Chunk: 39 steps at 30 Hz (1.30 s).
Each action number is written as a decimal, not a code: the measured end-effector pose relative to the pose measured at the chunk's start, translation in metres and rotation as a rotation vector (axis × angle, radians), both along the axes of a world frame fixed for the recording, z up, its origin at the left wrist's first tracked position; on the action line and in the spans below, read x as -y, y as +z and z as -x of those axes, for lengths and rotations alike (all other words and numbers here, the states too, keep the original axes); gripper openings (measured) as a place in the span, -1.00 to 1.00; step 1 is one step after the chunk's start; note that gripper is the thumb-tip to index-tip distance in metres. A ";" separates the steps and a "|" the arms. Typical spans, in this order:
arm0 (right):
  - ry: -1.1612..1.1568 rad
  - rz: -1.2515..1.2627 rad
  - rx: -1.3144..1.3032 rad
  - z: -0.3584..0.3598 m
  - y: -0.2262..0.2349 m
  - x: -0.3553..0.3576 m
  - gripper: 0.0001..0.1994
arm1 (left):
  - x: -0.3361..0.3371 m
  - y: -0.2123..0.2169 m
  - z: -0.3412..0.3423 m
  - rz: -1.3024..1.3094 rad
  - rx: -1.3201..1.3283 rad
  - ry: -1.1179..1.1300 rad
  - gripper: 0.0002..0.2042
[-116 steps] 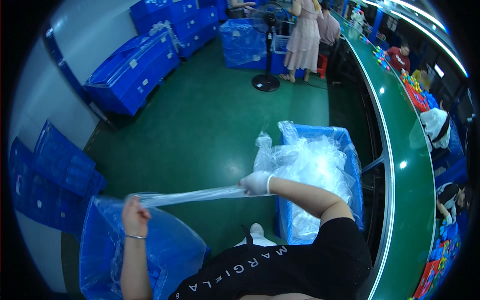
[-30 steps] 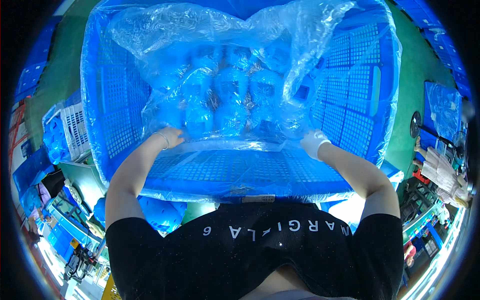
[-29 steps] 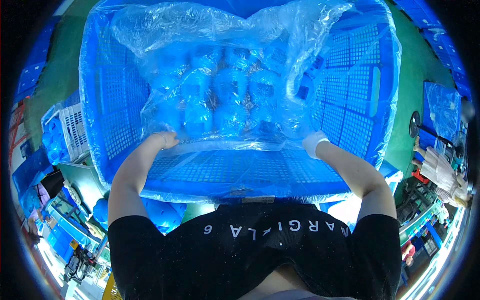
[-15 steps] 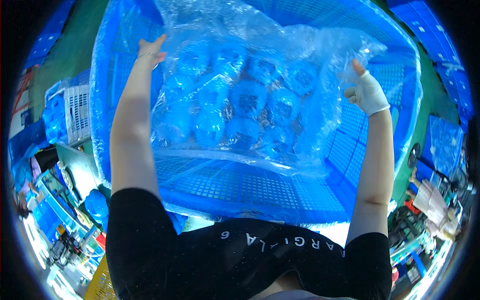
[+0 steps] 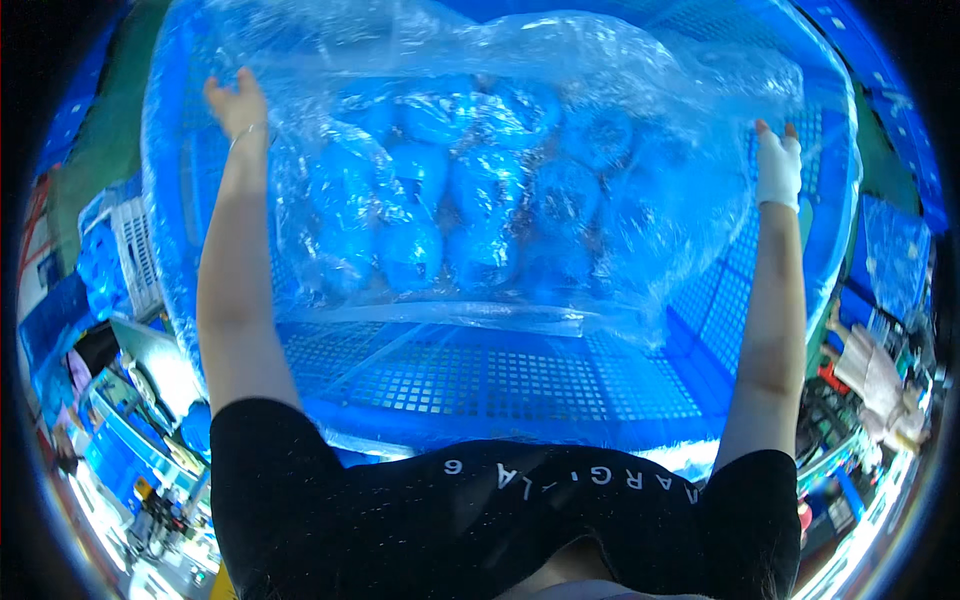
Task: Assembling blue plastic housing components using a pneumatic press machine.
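Observation:
A large clear plastic sheet or bag point(image 5: 620, 220) spreads over rows of several rounded, blue-tinted items point(image 5: 415, 180) inside a big blue perforated crate point(image 5: 490, 385). What these items are is blurred by the glossy film. Near the left edge of the plastic is my left hand point(image 5: 240, 105), its fingers spread apart and pointing away from me. On the right, my right hand point(image 5: 778, 168) wears a white glove or wrap with bare fingertips. Its fingertips stand apart, up against the plastic's right edge, and I see nothing gripped between them.
Film also lines the crate's rim point(image 5: 845, 240). Left of the crate stands a grey-white basket point(image 5: 137, 250) beside blue objects. Blue containers point(image 5: 890, 250) line the far right. Another person point(image 5: 870, 385) is at the lower right, near cluttered benches.
Both my hands have moved outward, the left further left and the right further right. The plastic has spread wider, and the fingers of my right hand have uncurled.

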State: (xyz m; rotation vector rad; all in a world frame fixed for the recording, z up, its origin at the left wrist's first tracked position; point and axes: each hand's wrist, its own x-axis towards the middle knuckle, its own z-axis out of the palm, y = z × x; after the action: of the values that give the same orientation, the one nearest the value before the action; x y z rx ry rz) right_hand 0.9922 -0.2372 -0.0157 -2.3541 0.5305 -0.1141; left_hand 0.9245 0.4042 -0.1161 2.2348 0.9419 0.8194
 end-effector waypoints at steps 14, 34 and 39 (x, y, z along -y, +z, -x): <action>0.522 0.399 -0.751 0.103 -0.103 0.005 -0.33 | 0.046 -0.066 0.156 -1.045 -1.554 -0.608 -0.63; 1.678 0.491 -1.059 0.224 -0.026 -0.075 -0.51 | 0.186 0.279 0.243 -0.181 -0.222 -0.582 -0.73; 1.693 0.386 -0.809 0.219 -0.041 -0.072 -0.56 | 0.231 0.321 0.392 -0.011 0.208 -0.055 -0.77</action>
State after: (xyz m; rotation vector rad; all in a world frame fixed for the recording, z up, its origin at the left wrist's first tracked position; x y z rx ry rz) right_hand 0.7735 -0.1653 -0.0566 -2.3220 -1.3226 1.5927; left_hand 0.5321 0.1730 0.2049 2.1256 0.7764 1.0107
